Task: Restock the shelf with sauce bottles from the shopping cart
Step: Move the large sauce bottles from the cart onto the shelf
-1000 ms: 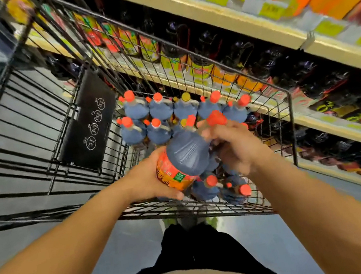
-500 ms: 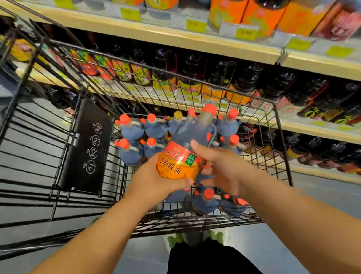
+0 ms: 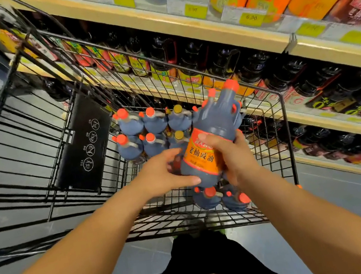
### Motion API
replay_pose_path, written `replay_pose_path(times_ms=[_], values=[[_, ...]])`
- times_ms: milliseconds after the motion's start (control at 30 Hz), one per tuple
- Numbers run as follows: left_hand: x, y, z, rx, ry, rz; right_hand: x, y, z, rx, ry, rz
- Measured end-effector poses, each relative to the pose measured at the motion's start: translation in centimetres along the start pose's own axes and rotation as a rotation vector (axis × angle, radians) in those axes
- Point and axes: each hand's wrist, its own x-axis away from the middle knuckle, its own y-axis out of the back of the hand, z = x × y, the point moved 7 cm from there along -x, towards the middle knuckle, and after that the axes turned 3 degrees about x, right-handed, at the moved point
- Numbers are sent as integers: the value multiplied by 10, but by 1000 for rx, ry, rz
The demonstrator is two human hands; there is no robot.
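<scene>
Shop shelves full of dark sauce line the far and right side, above a grey floor. One bottle (image 3: 215,116) is in both hands. The right hand (image 3: 233,154) is wrapped round its orange label, thumb across the front. The left hand (image 3: 162,176) cups the bottom end, thumb under it. The bottle is up in the air over the near right part of the cart (image 3: 288,137). It is tipped, and its red cap (image 3: 231,85) points far and right, toward the shelf (image 3: 204,30). Below and to the left, the other bottles (image 3: 149,130) stand packed close in the cart, and a few lie on their sides near the hands.

The step looks like lifting this bottle out and across to the shelf. It looks full and heavy, so one hand should stay under it. Lift it high enough to clear the cart's wire edge. Turn it so the cap points up before setting it down. Slide it into a gap gently so it does not knock its neighbours. I cannot tell which row it belongs in.
</scene>
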Motion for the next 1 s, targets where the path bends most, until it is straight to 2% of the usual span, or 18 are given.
replay_pose_path(times_ms=[233, 367, 567, 667, 867, 1000], values=[[-43, 17, 89, -145, 228, -173, -23, 32, -5, 129, 18, -53], [-76, 5, 135, -175, 343, -142, -33, 39, -14, 123, 12, -68], [-118, -9, 183, 194, 395, -217, -43, 44, -30, 118, -19, -102], [-131, -25, 192, 278, 387, -188, -47, 43, -34, 90, -24, -119], [-136, -43, 174, 344, 201, -212, -51, 42, -33, 14, -59, -110], [-136, -43, 185, 146, 192, -277, -51, 44, -34, -28, -69, -113]])
